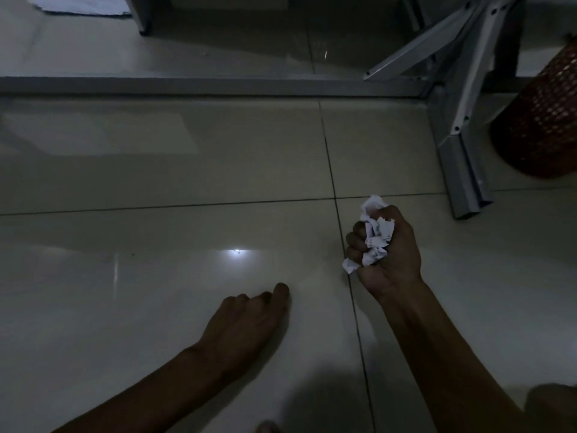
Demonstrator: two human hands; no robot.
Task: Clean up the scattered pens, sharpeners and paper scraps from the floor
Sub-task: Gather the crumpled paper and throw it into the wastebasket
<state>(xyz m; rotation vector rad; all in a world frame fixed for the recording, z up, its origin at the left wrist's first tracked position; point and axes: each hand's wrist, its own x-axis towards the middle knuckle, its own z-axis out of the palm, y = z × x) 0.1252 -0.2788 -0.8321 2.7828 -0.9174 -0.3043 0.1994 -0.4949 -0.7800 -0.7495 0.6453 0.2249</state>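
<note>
**Inspector:** Paper scraps [376, 237], white and crumpled, are bunched in the right hand [388, 248]. The fingers are curled tight round them, palm turned up, with loose ends poking out above the thumb and below the little finger. I judge the fist is kept closed so that no small piece drops back onto the tiled floor [187, 170].

**Assistant:** And the left hand [246, 320]?

**Inspector:** Low over the tiles, knuckles up, fingers loosely bent, forefinger furthest forward. It holds nothing that I can make out. The room is dim, so whether the fingertips touch the floor I cannot tell.

**Assistant:** Any pens or sharpeners?

**Inspector:** None visible on this stretch of floor. A white sheet of paper [84, 4] lies at the far left edge, well apart from both hands.

**Assistant:** Where would the handful go?

**Inspector:** Probably into the red mesh basket [543, 120] standing beyond the grey metal table leg [465, 170], on the right hand's side. That would explain gathering with that hand.
</note>
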